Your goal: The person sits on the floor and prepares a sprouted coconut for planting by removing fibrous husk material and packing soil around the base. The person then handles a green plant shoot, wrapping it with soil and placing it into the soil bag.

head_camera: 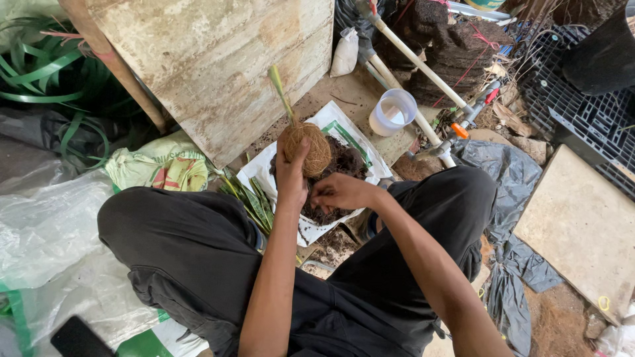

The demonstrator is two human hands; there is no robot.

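Trousers (192,251): were black, loose, matte fabric.
Arms: were bare, no sleeves visible.
Left hand (291,173), right hand (340,192): were ungloved.

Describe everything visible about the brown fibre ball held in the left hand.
The fibre ball is round, tan-brown, wrapped in coarse coconut-like fibre strands. A pale green stalk rises tilted from its top. The left hand grips it from below and the side, thumb across its front, holding it above a white sack spread with dark soil. The right hand sits just below, apparently not touching.

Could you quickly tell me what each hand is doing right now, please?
Left hand: closed around a fibre-wrapped ball with a green stem.
Right hand: fingers pinched together beside the ball; contents cannot be told.
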